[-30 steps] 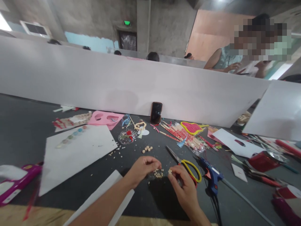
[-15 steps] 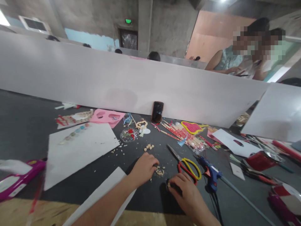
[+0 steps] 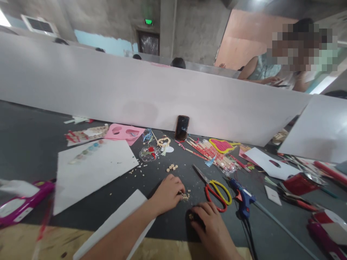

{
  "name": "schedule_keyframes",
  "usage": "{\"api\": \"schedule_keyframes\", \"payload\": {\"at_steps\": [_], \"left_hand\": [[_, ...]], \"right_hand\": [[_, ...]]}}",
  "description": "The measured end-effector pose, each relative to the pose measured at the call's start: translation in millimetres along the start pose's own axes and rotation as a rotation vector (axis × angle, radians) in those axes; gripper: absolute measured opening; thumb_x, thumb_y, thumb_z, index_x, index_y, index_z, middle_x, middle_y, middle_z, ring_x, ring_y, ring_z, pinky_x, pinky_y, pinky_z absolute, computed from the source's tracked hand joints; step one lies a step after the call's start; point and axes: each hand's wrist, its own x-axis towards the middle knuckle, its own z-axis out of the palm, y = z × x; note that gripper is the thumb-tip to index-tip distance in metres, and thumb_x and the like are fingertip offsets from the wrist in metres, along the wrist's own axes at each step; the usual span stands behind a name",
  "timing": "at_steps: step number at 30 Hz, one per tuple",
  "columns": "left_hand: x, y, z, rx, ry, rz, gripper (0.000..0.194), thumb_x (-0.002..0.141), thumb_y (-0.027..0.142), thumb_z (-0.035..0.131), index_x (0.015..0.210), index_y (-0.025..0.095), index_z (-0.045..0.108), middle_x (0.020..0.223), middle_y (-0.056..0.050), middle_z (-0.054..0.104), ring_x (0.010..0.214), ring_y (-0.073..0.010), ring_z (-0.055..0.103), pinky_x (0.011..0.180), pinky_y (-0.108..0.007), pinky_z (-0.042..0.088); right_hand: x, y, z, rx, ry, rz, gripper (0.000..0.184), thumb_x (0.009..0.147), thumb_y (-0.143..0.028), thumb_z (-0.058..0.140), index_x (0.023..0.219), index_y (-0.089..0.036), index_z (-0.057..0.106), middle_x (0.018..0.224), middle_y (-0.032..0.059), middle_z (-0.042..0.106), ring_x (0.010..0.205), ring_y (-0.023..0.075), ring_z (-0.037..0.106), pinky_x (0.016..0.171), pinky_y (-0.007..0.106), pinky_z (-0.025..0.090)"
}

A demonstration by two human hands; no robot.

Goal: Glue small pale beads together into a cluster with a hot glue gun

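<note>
Small beige wooden-looking beads [image 3: 186, 195] lie in a loose pile on the dark table. My left hand [image 3: 167, 193] rests at the left of this pile, its fingers bent down and closed among the beads. Whatever its fingertips pinch is hidden. To the right and nearer me, my right hand [image 3: 210, 222] is curled palm down. A little cluster of beads [image 3: 191, 216] shows between its thumb and forefinger. Beyond my left hand sits a small group of joined beads [image 3: 172, 167]. Red-and-yellow-handled scissors [image 3: 217, 193] lie just past my right hand.
A blue glue gun [image 3: 244, 198] with its cord lies at the right. White boards [image 3: 92, 173], a pink cut-out sheet [image 3: 123, 133], a bead string [image 3: 163, 140] and patterned sticks [image 3: 208, 151] spread around. A phone [image 3: 182, 127] leans on the white partition [image 3: 121, 83]; a person sits beyond it.
My right hand has drawn slightly left and nearer me with the bead cluster at its fingertips. My left hand has edged right at the pile of beads.
</note>
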Motion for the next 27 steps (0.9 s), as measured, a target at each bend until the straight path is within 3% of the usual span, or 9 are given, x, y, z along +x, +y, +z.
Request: {"api": "schedule_keyframes", "payload": {"at_steps": [4, 12, 17, 20, 22, 24, 27], "left_hand": [[-1, 5, 1.3, 0.025, -0.015, 0.003, 0.010, 0.071, 0.025, 0.063, 0.080, 0.021, 0.064, 0.091, -0.002, 0.058, 0.092, -0.0204, 0.044, 0.081, -0.032, 0.032], [-1, 10, 5.9, 0.038, -0.013, 0.025, 0.012, 0.078, 0.024, 0.054, 0.078, 0.021, 0.065, 0.090, -0.002, 0.058, 0.091, -0.0189, 0.044, 0.081, -0.031, 0.033], [1, 8, 5.4, -0.025, 0.022, 0.035, 0.016, 0.080, 0.022, 0.049, 0.078, 0.020, 0.064, 0.088, -0.003, 0.061, 0.089, -0.0182, 0.047, 0.080, -0.030, 0.033], [2, 9, 1.0, -0.166, 0.056, 0.015, 0.014, 0.079, 0.021, 0.049, 0.078, 0.020, 0.064, 0.082, -0.002, 0.063, 0.083, -0.0168, 0.051, 0.078, -0.028, 0.034], [2, 11, -2.2, -0.286, 0.074, -0.053, 0.015, 0.077, 0.024, 0.050, 0.078, 0.020, 0.064, 0.077, -0.002, 0.063, 0.078, -0.0163, 0.052, 0.072, -0.026, 0.036], [2, 12, -3.9, -0.422, 0.074, -0.149, 0.016, 0.075, 0.028, 0.051, 0.078, 0.020, 0.064, 0.073, -0.002, 0.063, 0.071, -0.0154, 0.053, 0.064, -0.023, 0.037], [3, 13, -3.3, -0.645, 0.066, -0.255, 0.018, 0.072, 0.030, 0.054, 0.077, 0.016, 0.064, 0.068, -0.001, 0.062, 0.062, -0.0130, 0.052, 0.056, -0.021, 0.036]], "right_hand": [[-3, 4, -2, 0.016, 0.019, 0.013, 0.028, 0.071, -0.012, 0.060, 0.095, -0.025, 0.061, 0.097, 0.0050, 0.062, 0.090, 0.0227, 0.053, 0.079, 0.037, 0.044], [-16, 18, -12, -0.018, 0.086, 0.013, 0.023, 0.076, -0.017, 0.056, 0.096, -0.026, 0.062, 0.098, 0.0058, 0.061, 0.094, 0.0224, 0.054, 0.080, 0.037, 0.046], [-24, 48, -36, -0.064, 0.186, 0.054, 0.021, 0.078, -0.027, 0.053, 0.097, -0.024, 0.061, 0.098, 0.0083, 0.062, 0.095, 0.0239, 0.055, 0.081, 0.039, 0.046], [-30, 84, -59, -0.161, 0.282, 0.218, 0.023, 0.079, -0.033, 0.047, 0.094, -0.021, 0.060, 0.097, 0.0101, 0.063, 0.093, 0.0250, 0.056, 0.082, 0.041, 0.044], [-34, 105, -73, -0.253, 0.276, 0.357, 0.029, 0.078, -0.036, 0.042, 0.094, -0.019, 0.059, 0.093, 0.0115, 0.065, 0.089, 0.0266, 0.058, 0.078, 0.041, 0.044], [-36, 117, -83, -0.309, 0.210, 0.546, 0.032, 0.078, -0.042, 0.039, 0.090, -0.019, 0.058, 0.084, 0.0113, 0.066, 0.081, 0.0274, 0.061, 0.071, 0.039, 0.045], [-34, 116, -88, -0.315, 0.060, 0.780, 0.036, 0.077, -0.053, 0.038, 0.080, -0.022, 0.056, 0.070, 0.0078, 0.066, 0.067, 0.0268, 0.063, 0.056, 0.034, 0.044]]}}
